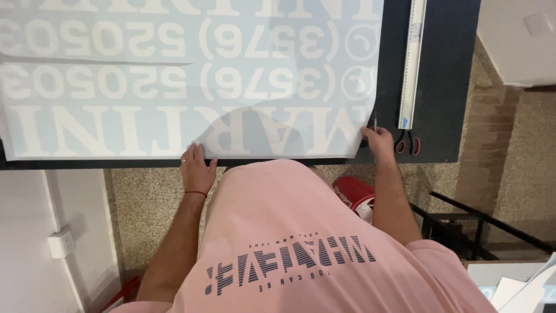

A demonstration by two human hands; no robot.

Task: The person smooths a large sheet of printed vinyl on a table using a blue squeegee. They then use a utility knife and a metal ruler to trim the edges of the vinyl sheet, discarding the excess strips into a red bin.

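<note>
Pale-blue vinyl sheet [191, 75] with large white mirrored lettering, flat on dark table [446, 69].

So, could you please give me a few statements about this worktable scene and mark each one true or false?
1. The left hand rests on the near edge of the pale sheet. True.
2. The right hand lies flat in the middle of the sheet. False: it is at the sheet's right corner, holding a thin tool upright.
3. Scissors with red handles lie on the dark table beside the ruler. True.
4. The ruler lies on top of the sheet. False: it lies on the table, right of the sheet.
5. The person wears a blue shirt. False: the shirt is pink.
</note>
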